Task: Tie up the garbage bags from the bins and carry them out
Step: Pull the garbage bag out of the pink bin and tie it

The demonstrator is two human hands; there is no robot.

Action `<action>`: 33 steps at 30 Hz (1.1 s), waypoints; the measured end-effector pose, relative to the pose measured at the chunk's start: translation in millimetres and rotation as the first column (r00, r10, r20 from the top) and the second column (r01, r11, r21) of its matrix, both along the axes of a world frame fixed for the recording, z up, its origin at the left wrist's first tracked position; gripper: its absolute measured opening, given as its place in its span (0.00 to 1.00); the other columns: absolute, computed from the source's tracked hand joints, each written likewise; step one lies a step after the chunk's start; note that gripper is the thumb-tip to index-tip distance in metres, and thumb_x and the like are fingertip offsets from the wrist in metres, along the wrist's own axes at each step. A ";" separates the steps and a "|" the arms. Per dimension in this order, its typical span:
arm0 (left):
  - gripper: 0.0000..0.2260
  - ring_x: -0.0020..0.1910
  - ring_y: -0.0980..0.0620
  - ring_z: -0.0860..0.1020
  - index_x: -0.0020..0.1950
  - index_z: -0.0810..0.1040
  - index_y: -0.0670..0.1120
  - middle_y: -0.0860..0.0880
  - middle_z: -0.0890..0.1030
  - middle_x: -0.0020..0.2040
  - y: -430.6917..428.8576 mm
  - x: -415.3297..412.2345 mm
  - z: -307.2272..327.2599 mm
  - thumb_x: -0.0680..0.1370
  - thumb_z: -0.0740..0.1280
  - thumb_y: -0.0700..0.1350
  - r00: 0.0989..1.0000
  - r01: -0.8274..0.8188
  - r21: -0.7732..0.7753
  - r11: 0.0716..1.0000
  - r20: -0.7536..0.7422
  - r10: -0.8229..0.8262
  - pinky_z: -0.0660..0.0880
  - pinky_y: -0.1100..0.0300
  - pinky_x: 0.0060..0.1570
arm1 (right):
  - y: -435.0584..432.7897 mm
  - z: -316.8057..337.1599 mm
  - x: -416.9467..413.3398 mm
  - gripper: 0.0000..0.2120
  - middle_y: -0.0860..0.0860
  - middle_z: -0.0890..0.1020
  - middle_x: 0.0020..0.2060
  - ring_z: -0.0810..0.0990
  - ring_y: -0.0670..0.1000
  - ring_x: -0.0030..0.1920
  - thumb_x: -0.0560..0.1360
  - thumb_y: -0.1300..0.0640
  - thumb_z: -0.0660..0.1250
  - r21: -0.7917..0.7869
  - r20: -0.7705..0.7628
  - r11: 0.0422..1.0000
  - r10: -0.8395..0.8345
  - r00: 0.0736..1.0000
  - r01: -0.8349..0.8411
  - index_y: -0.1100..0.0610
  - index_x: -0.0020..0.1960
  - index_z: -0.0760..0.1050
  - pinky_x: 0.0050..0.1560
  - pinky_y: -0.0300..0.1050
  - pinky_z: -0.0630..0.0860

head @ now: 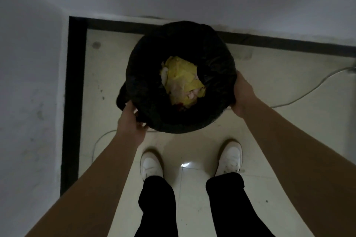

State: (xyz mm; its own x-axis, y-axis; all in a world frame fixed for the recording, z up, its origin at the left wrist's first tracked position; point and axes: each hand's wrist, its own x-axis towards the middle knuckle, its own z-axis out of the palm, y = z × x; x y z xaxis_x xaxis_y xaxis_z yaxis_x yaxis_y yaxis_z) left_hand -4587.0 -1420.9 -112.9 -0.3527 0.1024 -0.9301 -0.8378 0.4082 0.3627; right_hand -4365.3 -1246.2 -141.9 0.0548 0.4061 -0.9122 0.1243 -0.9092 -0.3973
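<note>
A round bin lined with a black garbage bag [150, 67] stands on the tiled floor in a corner, seen from above. Yellow and pale crumpled waste [183, 79] lies inside it. My left hand [131, 121] grips the bag's folded-over edge at the near left rim. On the right rim my right hand [242, 96] holds the bag's edge, with its fingers hidden against the plastic. The bin's own wall is covered by the bag.
White walls [28, 82] close the corner on the left and behind, with a black skirting strip [74, 82] along the floor. A pale cable [308, 90] runs across the floor at right. My white shoes [151, 163] stand just in front of the bin.
</note>
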 end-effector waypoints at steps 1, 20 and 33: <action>0.07 0.38 0.52 0.77 0.52 0.80 0.46 0.48 0.79 0.41 -1.5 -4.4 2.3 0.79 0.68 0.49 0.995 0.016 -0.073 0.997 -0.098 -0.023 0.78 0.53 0.50 | -4.9 1.8 0.1 0.17 0.56 0.83 0.54 0.81 0.53 0.50 0.75 0.41 0.67 0.028 0.071 0.999 -0.017 0.997 0.015 0.54 0.51 0.81 0.53 0.49 0.79; 0.06 0.43 0.59 0.78 0.52 0.77 0.48 0.56 0.78 0.42 33.8 2.4 154.1 0.83 0.63 0.48 0.363 0.502 -0.169 0.848 -0.849 -0.384 0.78 0.62 0.44 | -78.6 130.7 -37.2 0.23 0.50 0.72 0.30 0.71 0.45 0.29 0.77 0.43 0.67 0.519 0.535 0.588 0.343 0.772 -0.620 0.56 0.30 0.67 0.30 0.33 0.63; 0.07 0.32 0.64 0.75 0.49 0.76 0.45 0.51 0.77 0.35 22.4 -13.1 203.3 0.83 0.62 0.45 0.354 0.592 -0.176 0.787 -0.820 -0.450 0.71 0.74 0.35 | -62.7 168.1 -15.5 0.05 0.53 0.75 0.38 0.75 0.54 0.41 0.74 0.66 0.61 0.392 0.339 0.867 0.176 0.924 -0.309 0.58 0.43 0.70 0.37 0.44 0.69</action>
State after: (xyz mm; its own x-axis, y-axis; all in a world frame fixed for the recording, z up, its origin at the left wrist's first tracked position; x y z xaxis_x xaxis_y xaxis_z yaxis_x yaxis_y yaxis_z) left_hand -4600.1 -1398.5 90.4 -0.7380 0.6326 -0.2349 0.2081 0.5445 0.8126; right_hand -4380.7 -1308.8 26.2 0.1308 0.7877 -0.6021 0.4850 -0.5805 -0.6541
